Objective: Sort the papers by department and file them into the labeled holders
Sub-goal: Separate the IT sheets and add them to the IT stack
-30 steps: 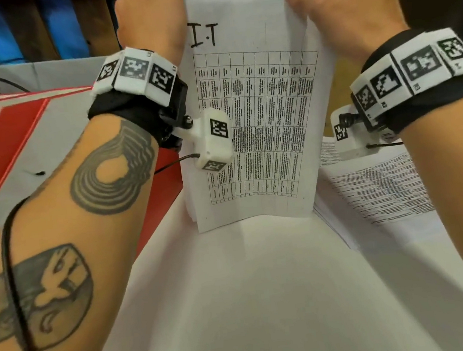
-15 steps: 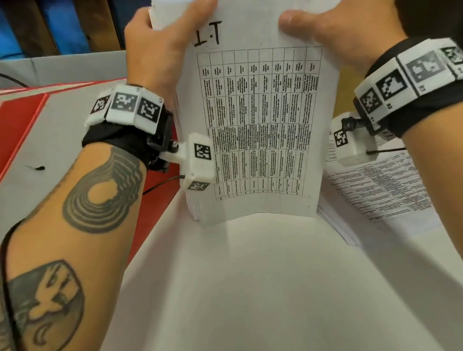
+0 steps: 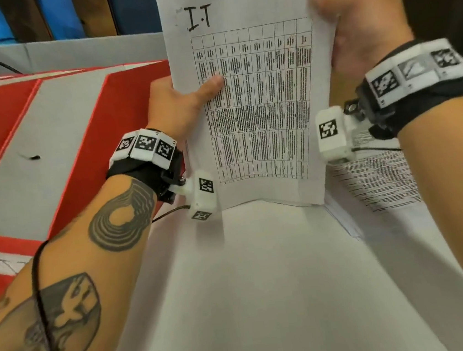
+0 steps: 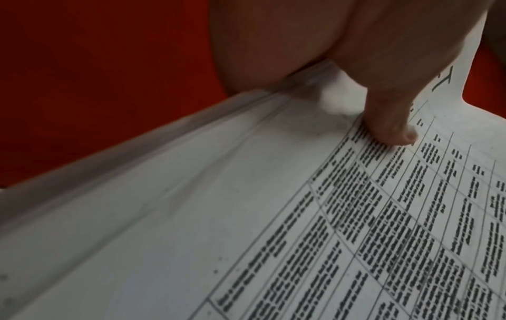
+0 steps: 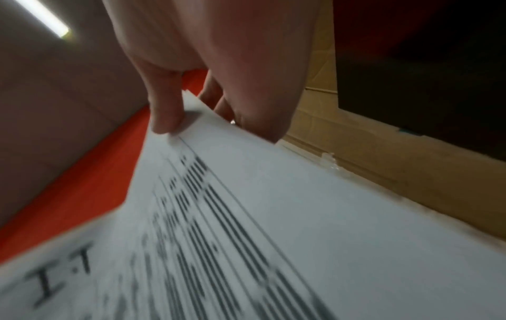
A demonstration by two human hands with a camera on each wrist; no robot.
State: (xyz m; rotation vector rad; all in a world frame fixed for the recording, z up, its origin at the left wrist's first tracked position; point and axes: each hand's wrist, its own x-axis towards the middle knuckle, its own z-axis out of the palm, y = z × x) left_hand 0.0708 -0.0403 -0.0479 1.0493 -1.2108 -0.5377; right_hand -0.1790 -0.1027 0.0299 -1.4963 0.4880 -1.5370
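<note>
Grip status: left hand (image 3: 179,103) clamped the left edge of the I.T paper stack (image 3: 257,109) about mid-height, thumb (image 4: 394,130) flat on the printed table, fingers behind and not visible. Right hand (image 3: 363,24) pinched the top right corner, thumb (image 5: 167,117) on the front sheet, fingers curled behind. Stack was held upright over the white worktop (image 3: 266,286), bottom edge at or just above the surface; couldn't tell which. Red holders (image 3: 60,122) sat to the left, one with a white label (image 3: 1,265) I couldn't read. A second pile of printed papers (image 3: 375,182) lay flat on the right.

Risks, as I judged them:
- Sheet edges looked fanned in the left wrist view. Loose pinch on one corner means back sheets could slide out during the move to a holder.
- Stack bowed between the two grips; a tight holder mouth could catch and crumple the lower corner.
- Unreadable label, so a misfile was possible.

Versus half a second earlier: left hand had dropped from the top left corner to mid-edge, uncovering the "I.T" heading. Right hand had moved to the outer corner. Stack sat higher in view.
</note>
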